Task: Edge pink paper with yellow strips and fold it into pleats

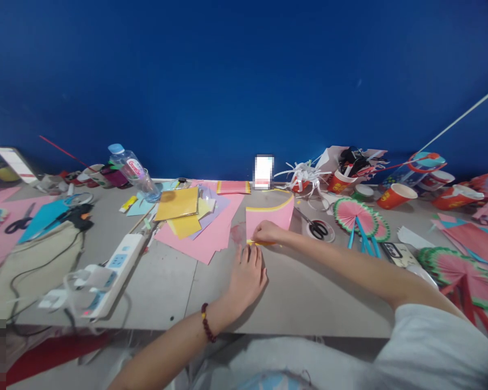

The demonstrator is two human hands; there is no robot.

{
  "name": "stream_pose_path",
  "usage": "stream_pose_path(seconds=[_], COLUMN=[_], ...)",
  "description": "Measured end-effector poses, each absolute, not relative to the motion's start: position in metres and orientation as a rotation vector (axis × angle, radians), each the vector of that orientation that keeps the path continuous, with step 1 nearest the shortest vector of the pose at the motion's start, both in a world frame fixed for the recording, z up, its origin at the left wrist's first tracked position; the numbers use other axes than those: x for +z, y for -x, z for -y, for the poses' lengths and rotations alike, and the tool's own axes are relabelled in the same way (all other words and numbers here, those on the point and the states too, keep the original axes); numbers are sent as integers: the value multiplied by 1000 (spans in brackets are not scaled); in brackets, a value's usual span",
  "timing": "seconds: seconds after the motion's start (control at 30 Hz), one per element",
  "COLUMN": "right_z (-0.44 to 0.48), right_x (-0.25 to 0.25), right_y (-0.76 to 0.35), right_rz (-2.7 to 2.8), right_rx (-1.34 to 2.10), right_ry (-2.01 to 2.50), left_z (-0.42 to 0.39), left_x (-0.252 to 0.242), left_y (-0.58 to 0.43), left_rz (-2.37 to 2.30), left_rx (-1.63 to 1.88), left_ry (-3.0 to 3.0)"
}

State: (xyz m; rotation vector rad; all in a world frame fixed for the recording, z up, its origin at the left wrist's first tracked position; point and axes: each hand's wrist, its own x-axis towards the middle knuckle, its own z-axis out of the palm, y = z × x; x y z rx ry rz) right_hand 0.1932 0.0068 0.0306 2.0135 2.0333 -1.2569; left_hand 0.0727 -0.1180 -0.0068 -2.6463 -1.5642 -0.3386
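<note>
A pink sheet of paper [274, 215] with a yellow strip along its curved top edge lies flat on the grey table. My right hand [267, 232] rests on its lower part, fingers curled closed; what they hold, if anything, is hidden. Another yellow strip [250, 242] shows at the sheet's bottom edge, by the fingertips of both hands. My left hand [247, 273] lies open on the table just below, fingers stretched toward that edge. Right of the sheet, black-handled scissors [319, 229] lie over a roll of tape [332, 234].
Coloured paper [199, 246] and a yellow pack [178, 203] lie left, beside a power strip [120, 265] and plastic bottle [135, 172]. Right are pink-green paper fans [352, 214], red cups [396, 196] and a phone [398, 253]. A lit phone [263, 171] leans against the blue wall.
</note>
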Motion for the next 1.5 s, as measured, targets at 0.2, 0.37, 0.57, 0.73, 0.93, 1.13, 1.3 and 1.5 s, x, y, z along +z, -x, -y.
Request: stream_pose_path(seconds=[0.2,0.37,0.57,0.73,0.93,1.13,1.3,1.5], right_z=[-8,-5,-2,-2,-2,0,0,-7], right_x=[32,36,38,37,38,42,40,33], right_y=[-193,-191,-190,-191,-190,-189,-189,-200], right_rz=[-2018,-2026,-2012,-1996,-1974,-1979,-2004,-2086], right_rx=[-1233,-1216,-1210,-1203,-1179,-1172,-1216,-1379], right_ry=[-2004,-2005,-2016,-2017,-2038,-2047,-2043,-1948], left_z=[118,118,108,97,91,90,90,90], left_x=[-8,-10,-4,3,6,7,2,2], left_y=[-73,-72,-63,-53,-45,-45,-47,-49], left_rz=[1565,1566,1594,1569,1664,1697,1685,1630], left_rx=[-316,-374,-485,-630,-553,-409,-313,-241], left_ry=[2642,2643,2692,2720,2579,2529,2520,2525])
